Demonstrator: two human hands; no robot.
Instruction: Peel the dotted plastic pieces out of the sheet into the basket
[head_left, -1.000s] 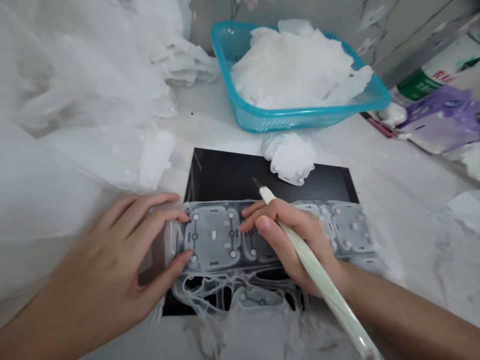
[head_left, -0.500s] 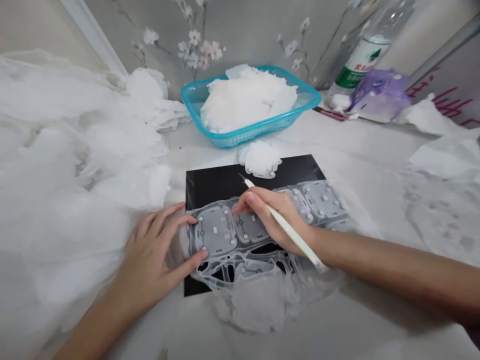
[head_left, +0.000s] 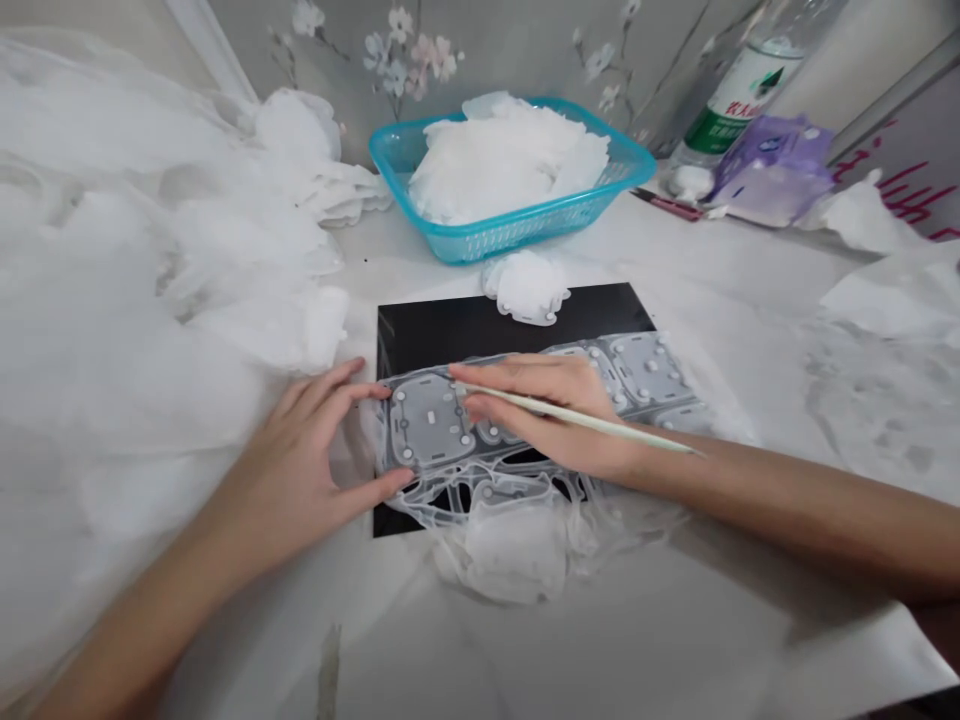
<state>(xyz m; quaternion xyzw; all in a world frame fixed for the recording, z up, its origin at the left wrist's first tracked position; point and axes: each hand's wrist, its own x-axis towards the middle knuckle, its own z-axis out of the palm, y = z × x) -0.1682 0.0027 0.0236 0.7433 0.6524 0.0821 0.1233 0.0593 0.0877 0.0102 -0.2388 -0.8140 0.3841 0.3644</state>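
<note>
Compared with a moment ago, the right hand (head_left: 540,400) has swung the slim white craft knife (head_left: 592,423) down from a steep slant to nearly flat, and its tip now points left over the left-hand pad of the clear moulded sheet (head_left: 431,420). That hand stays closed in a pen grip around the knife. The left hand (head_left: 307,435) is open, with fingers and thumb spread against the sheet's left end.

The sheet lies across the near part of a black board (head_left: 502,320) on a white marble-look table (head_left: 675,570). A heap of white film (head_left: 150,270) fills the left side. Far off, a blue basket (head_left: 517,243) holds white scraps against a flowered wall (head_left: 480,60), with a lump of white scrap (head_left: 526,288) on the board's far edge, and a bottle (head_left: 739,100) and purple packet (head_left: 772,170) to the right
</note>
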